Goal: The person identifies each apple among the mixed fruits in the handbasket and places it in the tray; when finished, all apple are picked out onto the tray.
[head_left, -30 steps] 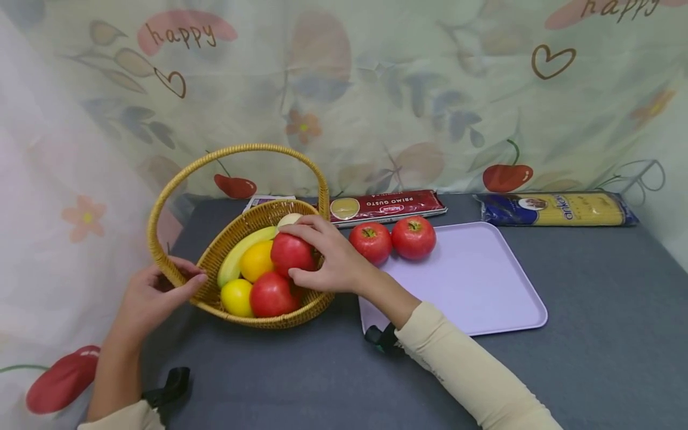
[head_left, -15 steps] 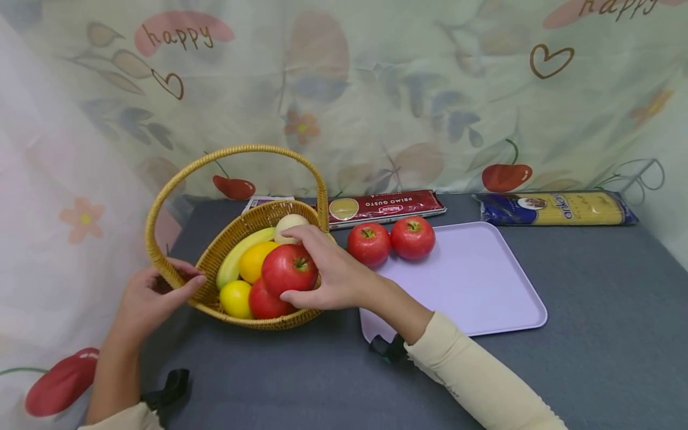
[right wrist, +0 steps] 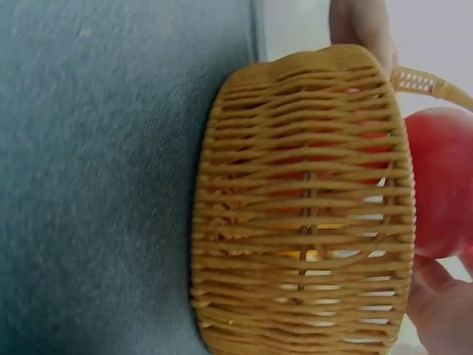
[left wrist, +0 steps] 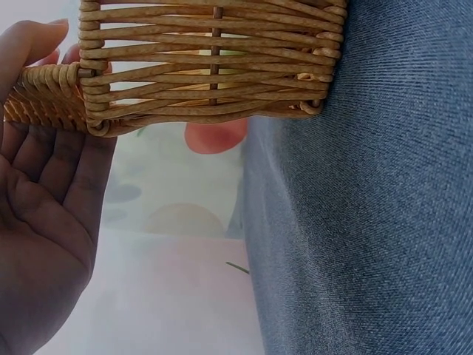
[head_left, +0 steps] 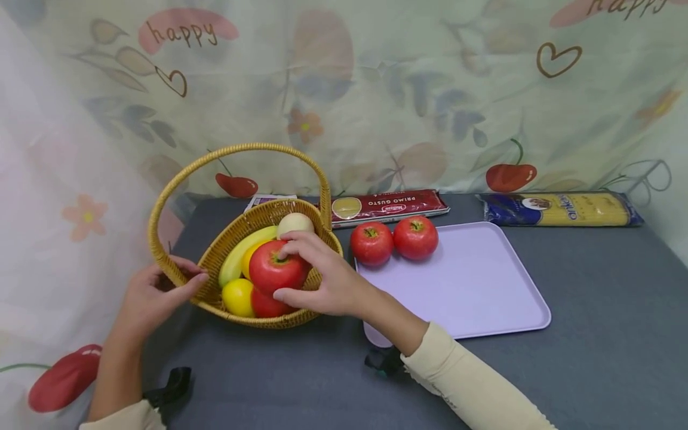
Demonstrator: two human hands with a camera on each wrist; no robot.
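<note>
My left hand [head_left: 156, 295] grips the wicker basket [head_left: 211, 263] where its arched handle [head_left: 258, 147] meets the rim on the left. In the left wrist view the fingers [left wrist: 63, 170] lie behind the handle's base, with the thumb on the other side. My right hand [head_left: 328, 278] holds a red apple [head_left: 274, 266] over the fruit in the basket, thumb below and fingers across its top. Under it, partly hidden, sits another red apple [head_left: 267, 304]. Beside them lie a lemon [head_left: 237, 297], a mostly covered orange-yellow fruit [head_left: 248, 260], a banana [head_left: 242, 254] and a pale round fruit [head_left: 295, 223].
Right of the basket is a lilac tray [head_left: 484, 286], with two red apples [head_left: 372, 243] at its back left corner. Behind lie a red packet [head_left: 389, 207] and a blue-and-yellow pasta pack [head_left: 561, 209]. A patterned curtain [head_left: 376, 89] borders the grey tabletop [head_left: 279, 376].
My right hand has shifted the held apple toward the front left of the basket and turned it, uncovering the pale round fruit. My left hand stays on the basket.
</note>
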